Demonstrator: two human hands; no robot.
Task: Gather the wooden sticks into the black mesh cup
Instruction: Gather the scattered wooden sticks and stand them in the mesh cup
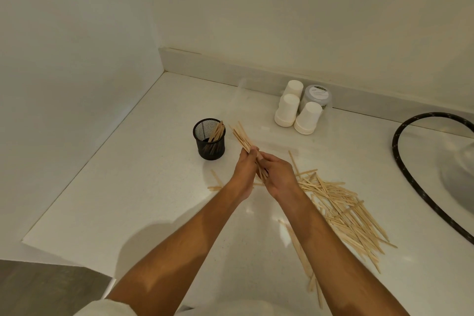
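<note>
Head view, nearest first: a few stray wooden sticks (302, 256) lie at lower centre beside the right forearm, and the main loose pile (346, 210) spreads across the white counter (128, 200) at right of centre, probably kept within reach for the next grab. Mid-frame, the left hand (245, 174) and right hand (278, 177) meet, fingers curled round one bundle of sticks (242, 137); two hands likely square the ends so it drops in cleanly. Its free end points up-left toward the black mesh cup (209, 140), just beside it and already holding some sticks. Beyond, upturned paper cups (297, 114) sit against the wall.
</note>
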